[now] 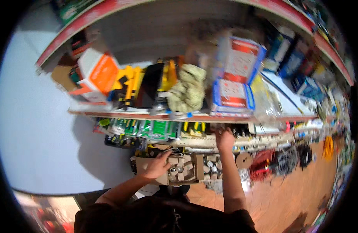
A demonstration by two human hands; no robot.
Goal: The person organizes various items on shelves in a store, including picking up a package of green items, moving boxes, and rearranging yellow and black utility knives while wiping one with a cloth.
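My left hand (158, 166) is above the left side of an open cardboard box (200, 167). Small cardboard pieces or cartons (181, 169) and some roundish shiny items fill that box. Something thin and pale shows near the left fingertips, but blur hides whether they grip it. My right hand (225, 139) reaches forward to a lower shelf (196, 142), just under the front edge of the shelf above. Its fingertips are in shadow, beside dark small items (240, 131) and yellow-handled tools (194, 127); whatever they touch is hidden.
The upper shelf edge (167, 116) juts out above both hands. It carries an orange-and-white box (101, 72), a crumpled pale bundle (190, 87) and blue-and-red boxes (234, 91). Cable coils (288, 161) lie at right above the wooden floor (283, 198). A pale wall (36, 116) stands left.
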